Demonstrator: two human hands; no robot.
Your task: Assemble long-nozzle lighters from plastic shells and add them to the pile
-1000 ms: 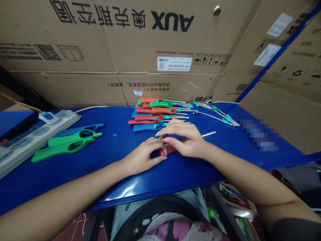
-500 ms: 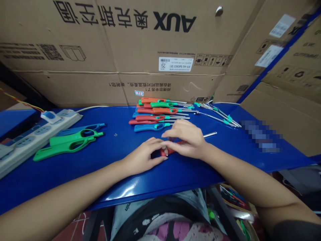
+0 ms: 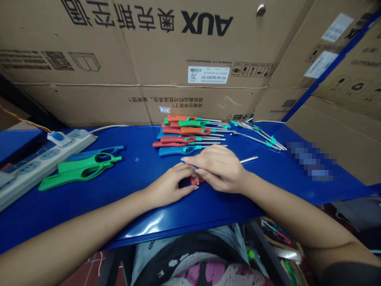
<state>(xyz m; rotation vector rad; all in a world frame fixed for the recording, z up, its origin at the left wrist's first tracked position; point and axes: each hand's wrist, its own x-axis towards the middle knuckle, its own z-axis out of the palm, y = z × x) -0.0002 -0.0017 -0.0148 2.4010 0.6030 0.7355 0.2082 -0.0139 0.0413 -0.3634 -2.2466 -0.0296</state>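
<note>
Head view, single moment. Both hands meet at the front-centre of the blue bench [image 3: 89,190], over one red lighter [image 3: 195,180] that lies flat on it.

- Right hand [image 3: 220,169]: palm down over the lighter's body, fingers folded close together and clamped over it. Only a small red patch of the handle end shows at the left of the hand.
- The lighter's metal tube [image 3: 249,159] sticks out from under the right hand, pointing right and slightly away, low over the bench.
- Left hand [image 3: 169,184]: rests on the bench, fingers curled, tips drawn together at the red handle end and touching the right hand's fingers. Whether they actually pinch the handle cannot be told.

Surroundings:
- Stack of finished lighters [image 3: 184,135] (orange, red, green, blue handles) just behind the hands, tubes pointing right.
- Loose metal tubes with teal collars [image 3: 258,135] to the right of the stack.
- Green handle shells [image 3: 80,169] and a blue handle shell [image 3: 95,153] well to the left, beside a grey power strip [image 3: 44,159].
- Two tiny metal parts [image 3: 137,160] lie between the shells and the hands.
- Cardboard boxes [image 3: 178,59] wall the back of the bench.
</note>
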